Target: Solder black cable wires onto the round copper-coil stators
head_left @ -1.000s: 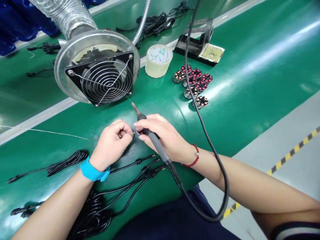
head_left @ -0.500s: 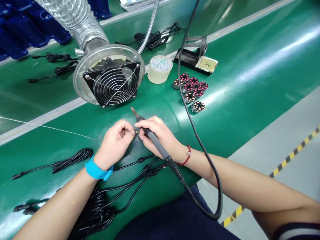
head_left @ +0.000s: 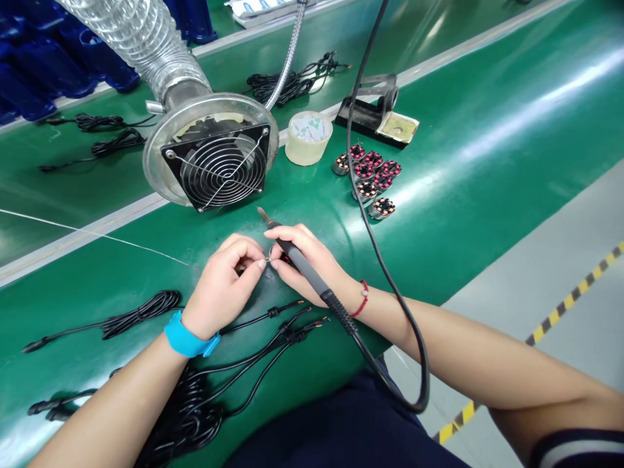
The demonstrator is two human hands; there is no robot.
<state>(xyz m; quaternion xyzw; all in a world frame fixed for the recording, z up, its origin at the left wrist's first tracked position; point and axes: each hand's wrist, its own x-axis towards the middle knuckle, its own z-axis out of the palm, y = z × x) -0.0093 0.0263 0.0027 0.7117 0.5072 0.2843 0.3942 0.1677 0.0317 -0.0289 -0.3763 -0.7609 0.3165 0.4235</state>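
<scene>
R hand (head_left: 331,268) curled round soldering iron (head_left: 308,268), which lies across its thumb side, tip aimed twd fan (head_left: 229,179); small round part (head_left: 286,259), mostly hidden, sits at same hand's fingertips. L hand (head_left: 225,279) just beside, closed to a pinch w/ thin bit (head_left: 268,259) at tips, too small to ID. Blk cables (head_left: 295,334) nearby, coil rings (head_left: 363,171) farther off to R.

We see a long green tabletop (head_left: 487,211), smooth and shiny, which crosses the view at a slant. A pale strip (head_left: 127,213) runs along it, and beyond lies another green surface (head_left: 39,201). On the tabletop we notice a bright light streak (head_left: 536,108). At right, the grey floor (head_left: 511,292) carries yellow-and-black striped tape (head_left: 575,294).
</scene>
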